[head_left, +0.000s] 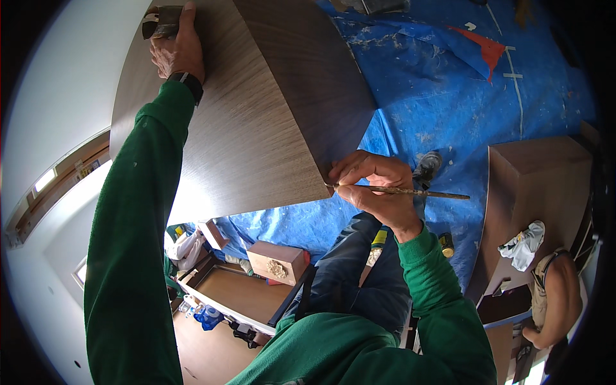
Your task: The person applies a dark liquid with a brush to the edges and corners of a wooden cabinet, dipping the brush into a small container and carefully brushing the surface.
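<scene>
A large brown wood-grain cabinet (250, 122) stands in front of me, one corner toward me. My right hand (382, 192) pinches a slim, stained paintbrush (430, 193) between thumb and fingers. The brush's working end meets the cabinet's near lower corner, partly hidden by my fingertips. My left hand (178, 54) rests over the cabinet's top surface, far left, closed around a small dark brown container-like thing (168, 21). A rounded dark opening with a pale patch shows on its side; its exact kind is unclear.
A stained blue sheet (423, 96) covers the floor, with a red piece (486, 51) on it. Another brown cabinet (539, 186) stands right, a white cloth (523, 245) on it. Beside it a person's arm (564, 301) shows. Behind me are an open drawer (240, 295) and a wooden box (273, 260).
</scene>
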`<state>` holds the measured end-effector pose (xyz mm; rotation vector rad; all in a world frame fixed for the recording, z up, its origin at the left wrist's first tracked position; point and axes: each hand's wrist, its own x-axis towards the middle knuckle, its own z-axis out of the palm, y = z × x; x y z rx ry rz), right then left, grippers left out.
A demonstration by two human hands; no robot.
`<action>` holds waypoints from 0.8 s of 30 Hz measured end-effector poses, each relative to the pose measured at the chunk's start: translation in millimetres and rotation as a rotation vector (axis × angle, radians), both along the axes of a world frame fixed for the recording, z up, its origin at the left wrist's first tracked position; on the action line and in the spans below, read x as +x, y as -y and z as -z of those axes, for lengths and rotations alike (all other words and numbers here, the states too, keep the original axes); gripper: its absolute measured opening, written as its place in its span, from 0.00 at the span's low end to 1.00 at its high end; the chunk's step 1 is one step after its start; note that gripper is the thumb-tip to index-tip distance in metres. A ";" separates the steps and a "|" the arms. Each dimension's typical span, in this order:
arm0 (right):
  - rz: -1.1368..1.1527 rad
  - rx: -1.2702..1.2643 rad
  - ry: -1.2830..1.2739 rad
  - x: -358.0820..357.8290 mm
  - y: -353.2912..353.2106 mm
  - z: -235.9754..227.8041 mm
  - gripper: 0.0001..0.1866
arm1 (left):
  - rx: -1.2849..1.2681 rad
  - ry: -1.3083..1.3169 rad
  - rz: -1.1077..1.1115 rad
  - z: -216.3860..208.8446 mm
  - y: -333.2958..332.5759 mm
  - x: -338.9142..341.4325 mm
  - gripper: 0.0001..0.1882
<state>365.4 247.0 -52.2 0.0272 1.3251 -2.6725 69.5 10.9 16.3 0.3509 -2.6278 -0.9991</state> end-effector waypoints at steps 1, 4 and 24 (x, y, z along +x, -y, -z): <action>0.001 -0.006 0.003 0.4 0.0 -0.3 0.09 | -0.011 -0.015 -0.013 1.2 0.6 -0.5 0.38; 0.002 -0.029 0.052 1.4 -0.5 -1.7 0.10 | -0.033 -0.051 -0.035 2.7 1.4 -0.1 0.38; 0.000 -0.064 0.030 6.8 -1.5 2.8 0.07 | 0.039 -0.047 0.007 4.2 2.0 -1.5 0.36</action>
